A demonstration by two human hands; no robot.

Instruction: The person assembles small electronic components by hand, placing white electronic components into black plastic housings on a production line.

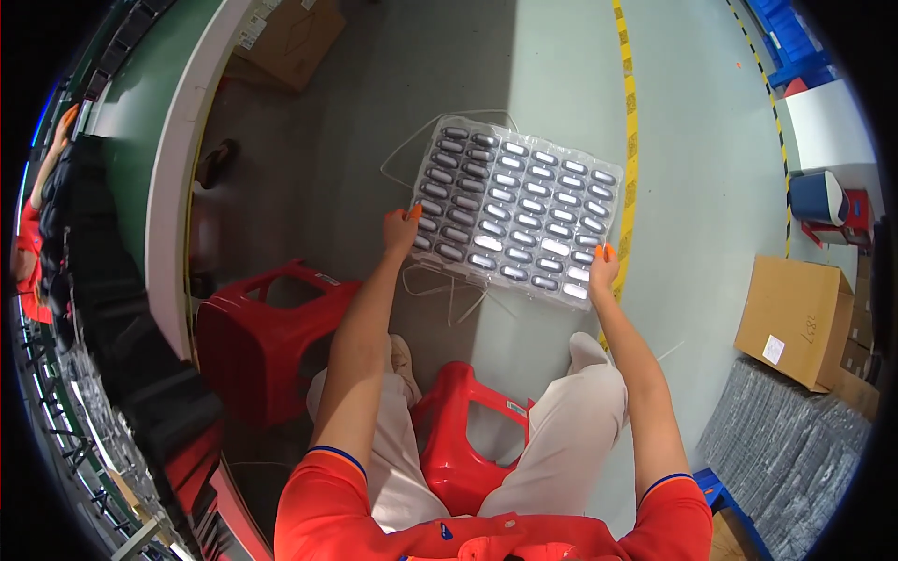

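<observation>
Between my two hands is a clear plastic tray (564, 297) filled with rows of dark, rounded oblong pieces that have shiny tops. My left hand (402, 231) grips the tray's left edge, its fingertips covered in orange. On the opposite edge, near the lower right corner, my right hand (604, 269) is closed on the rim, also with orange fingertips. The tray is tilted slightly and held out in front of me above the floor. Thin white straps (453, 292) show around its left and near sides.
Red plastic stools stand at my left (267, 327) and between my legs (458, 449). A green-topped workbench (140, 140) runs along the left, with another person's arm (51, 168) beyond. Cardboard boxes (790, 313) and stacked grey trays (786, 449) are at right. A yellow-black floor line (630, 122) runs ahead.
</observation>
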